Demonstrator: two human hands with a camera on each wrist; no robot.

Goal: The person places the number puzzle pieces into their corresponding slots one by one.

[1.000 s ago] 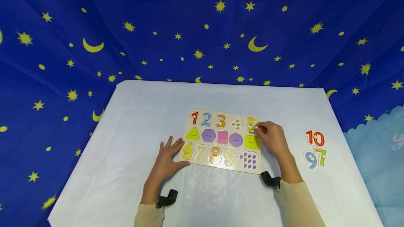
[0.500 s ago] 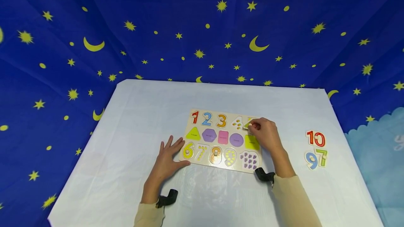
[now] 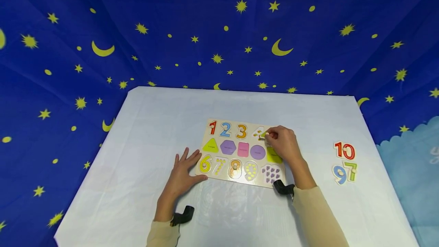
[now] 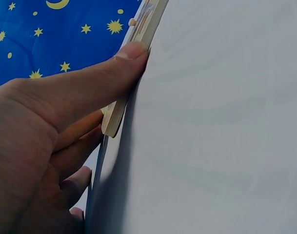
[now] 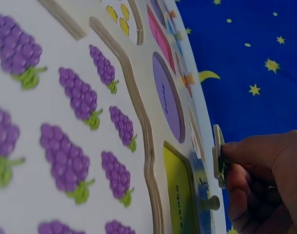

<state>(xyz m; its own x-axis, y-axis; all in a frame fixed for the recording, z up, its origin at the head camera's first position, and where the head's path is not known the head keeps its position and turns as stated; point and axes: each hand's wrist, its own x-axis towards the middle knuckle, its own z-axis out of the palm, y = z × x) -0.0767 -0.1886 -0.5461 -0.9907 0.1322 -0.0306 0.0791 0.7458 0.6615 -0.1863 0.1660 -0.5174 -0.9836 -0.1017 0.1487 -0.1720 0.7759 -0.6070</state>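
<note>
A wooden number puzzle board (image 3: pixel 234 135) lies on the white table. At its lower left corner my left hand (image 3: pixel 181 174) rests with fingers spread; the left wrist view shows the thumb (image 4: pixel 102 80) along the board's edge (image 4: pixel 114 119). Over the top row, my right hand (image 3: pixel 284 143) pinches a green number 4 piece (image 3: pixel 263 134) between thumb and fingertips. Seen from the right wrist, that piece (image 5: pixel 218 158) is tilted on edge, apart from the board. The four-shaped slot (image 3: pixel 257 132) lies just under it. My hand covers the 5 in the head view.
To the right lie a red 10 piece (image 3: pixel 344 151), a blue 9 piece (image 3: pixel 339 174) and a green 7 piece (image 3: pixel 351 170). Pieces 1, 2, 3, 6 and 8 sit in the board. A blue starry cloth (image 3: pixel 219 37) hangs behind the table.
My right hand has moved left with the number 4 piece, from over the 5 to the four-shaped slot. The left hand stays at the board's corner.
</note>
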